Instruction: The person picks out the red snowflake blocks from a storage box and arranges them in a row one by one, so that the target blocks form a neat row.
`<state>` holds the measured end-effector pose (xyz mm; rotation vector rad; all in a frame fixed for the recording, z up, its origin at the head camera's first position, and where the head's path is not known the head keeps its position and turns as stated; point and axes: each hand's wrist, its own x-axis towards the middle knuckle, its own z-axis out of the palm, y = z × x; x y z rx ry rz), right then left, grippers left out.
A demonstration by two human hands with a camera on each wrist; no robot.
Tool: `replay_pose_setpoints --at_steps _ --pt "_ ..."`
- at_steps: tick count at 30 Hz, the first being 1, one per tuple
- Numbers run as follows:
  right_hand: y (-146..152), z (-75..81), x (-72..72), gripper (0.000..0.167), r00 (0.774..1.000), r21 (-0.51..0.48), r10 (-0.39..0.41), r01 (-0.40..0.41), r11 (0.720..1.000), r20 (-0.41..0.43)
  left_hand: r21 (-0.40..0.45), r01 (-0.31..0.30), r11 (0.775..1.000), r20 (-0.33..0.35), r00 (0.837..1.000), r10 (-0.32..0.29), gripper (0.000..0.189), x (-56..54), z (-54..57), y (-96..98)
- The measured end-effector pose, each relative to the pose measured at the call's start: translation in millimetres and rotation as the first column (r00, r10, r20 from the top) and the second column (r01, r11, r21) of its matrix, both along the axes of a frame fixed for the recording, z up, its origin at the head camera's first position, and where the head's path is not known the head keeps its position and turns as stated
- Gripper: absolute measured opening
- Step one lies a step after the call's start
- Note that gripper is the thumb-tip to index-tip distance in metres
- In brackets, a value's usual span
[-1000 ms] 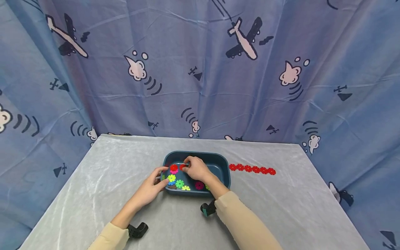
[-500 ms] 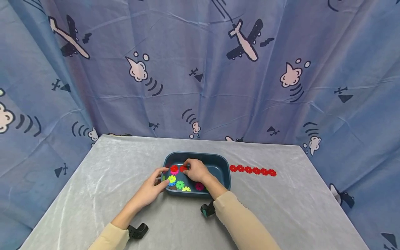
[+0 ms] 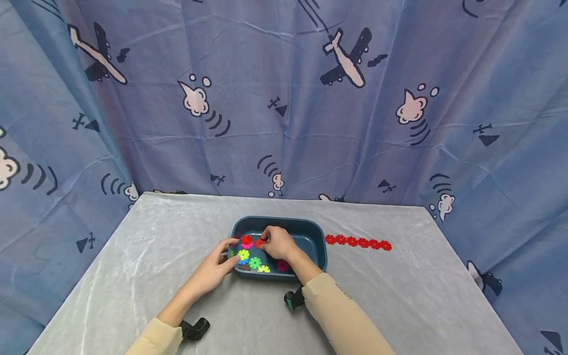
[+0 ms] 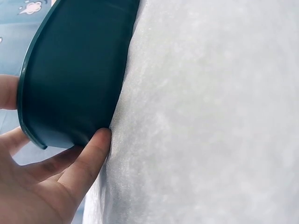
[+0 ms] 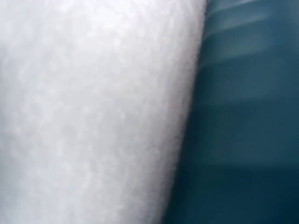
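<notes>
A dark teal plastic bin [image 3: 321, 246] holds several notched, flower-shaped plastic discs. My left hand [image 3: 212, 270] grips the bin's left end; in the left wrist view its fingers [image 4: 88, 161] lie along the outer wall and the thumb reaches over the rim. Inside the bin, my right hand [image 3: 281, 243] pinches a red disc [image 3: 259, 243] between thumb and index finger. Another red disc [image 3: 246, 239] sits left of it, over a pink one. Nearer the front lie a yellow disc [image 3: 243, 254] and a green disc [image 3: 255, 263]. The right wrist view shows no hand, only cloth and bin wall.
Right of the bin, several red discs [image 3: 357, 242] form a straight row on the pale grey tablecloth [image 3: 399, 296]. A blue curtain [image 3: 284, 98] with airplane prints hangs behind the table. Black wrist cameras [image 3: 195, 329] sit at both wrists.
The right hand stays in the bin, and the red disc at its fingertips has shifted slightly toward the front. The left hand keeps its grip on the bin.
</notes>
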<state>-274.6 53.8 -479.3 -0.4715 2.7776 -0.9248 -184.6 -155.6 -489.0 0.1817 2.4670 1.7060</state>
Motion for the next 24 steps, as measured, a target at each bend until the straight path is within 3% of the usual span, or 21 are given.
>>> replay_pose_setpoints --at_steps 12,24 --pt "4 -0.4 0.8 0.020 0.999 -0.031 0.041 -0.042 0.999 -0.011 -0.002 -0.007 1.000 -0.022 1.000 0.007 0.046 0.9 0.3 0.6" --pt "5 8.5 6.8 0.022 0.997 -0.046 0.072 -0.071 0.996 0.028 0.005 -0.007 1.000 -0.009 1.000 0.007 0.046 1.6 2.6 0.2"
